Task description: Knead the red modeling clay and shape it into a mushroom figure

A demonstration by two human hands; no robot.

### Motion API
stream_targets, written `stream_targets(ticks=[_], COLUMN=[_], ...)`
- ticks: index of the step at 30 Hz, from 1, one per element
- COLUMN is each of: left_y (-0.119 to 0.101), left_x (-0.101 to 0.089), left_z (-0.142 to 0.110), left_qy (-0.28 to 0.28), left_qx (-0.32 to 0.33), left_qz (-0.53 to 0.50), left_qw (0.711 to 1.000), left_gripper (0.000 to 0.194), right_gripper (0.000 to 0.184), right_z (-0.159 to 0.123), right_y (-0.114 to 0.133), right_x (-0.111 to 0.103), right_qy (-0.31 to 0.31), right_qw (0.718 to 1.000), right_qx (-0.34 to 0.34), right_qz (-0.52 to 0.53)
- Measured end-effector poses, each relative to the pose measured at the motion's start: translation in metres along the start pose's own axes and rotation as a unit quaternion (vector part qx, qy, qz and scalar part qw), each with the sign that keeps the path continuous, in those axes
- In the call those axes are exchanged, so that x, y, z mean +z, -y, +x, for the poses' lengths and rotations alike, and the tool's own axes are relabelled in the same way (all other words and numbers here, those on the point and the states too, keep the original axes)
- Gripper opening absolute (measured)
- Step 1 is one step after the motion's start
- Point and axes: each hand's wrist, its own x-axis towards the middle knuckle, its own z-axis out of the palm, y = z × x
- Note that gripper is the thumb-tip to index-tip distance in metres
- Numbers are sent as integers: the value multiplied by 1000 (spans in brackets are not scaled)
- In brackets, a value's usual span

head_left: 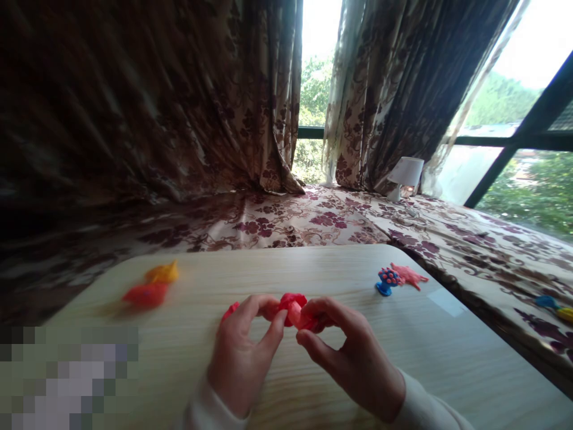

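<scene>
Between my hands, above the middle of the table, is a red and pink lump of modelling clay (293, 309). My left hand (244, 346) pinches its left side between thumb and fingers. On its other side, my right hand (351, 346) grips it the same way. Another bit of red clay (231, 311) shows behind my left hand, partly hidden by it. To the far right stands a small blue clay figure (387, 280) covered with pink dots. A flat pink clay piece (408, 276) lies right behind it.
At the table's left lie a red lump (145, 295) and a yellow lump (162, 272), both blurred. The pale wooden table (215, 269) borders a ledge with flowered cloth (286, 221). A white lamp (406, 171) stands by the window. Blue and yellow bits (547, 302) lie far right.
</scene>
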Motion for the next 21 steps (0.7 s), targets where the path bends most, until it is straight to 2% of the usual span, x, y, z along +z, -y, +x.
stream_targets(ticks=[10, 12, 17, 21], left_y=[-1, -1, 1, 1], left_x=[-1, -1, -4, -5], left_z=[0, 0, 1, 2], left_qy=[-35, -50, -24, -24], left_qx=[76, 91, 147, 153], left_qz=[81, 93, 98, 92], left_qw=[993, 990, 984, 984], left_gripper=[5, 11, 8, 9], right_gripper=[12, 12, 13, 14], right_z=[1, 1, -1, -1], right_y=[2, 3, 4, 3], right_x=[0, 0, 0, 1], right_qy=[16, 17, 29, 30], right_qw=[1000, 1000, 999, 999], right_qx=[2, 1, -5, -5], right_qz=[-20, -18, -18, -26])
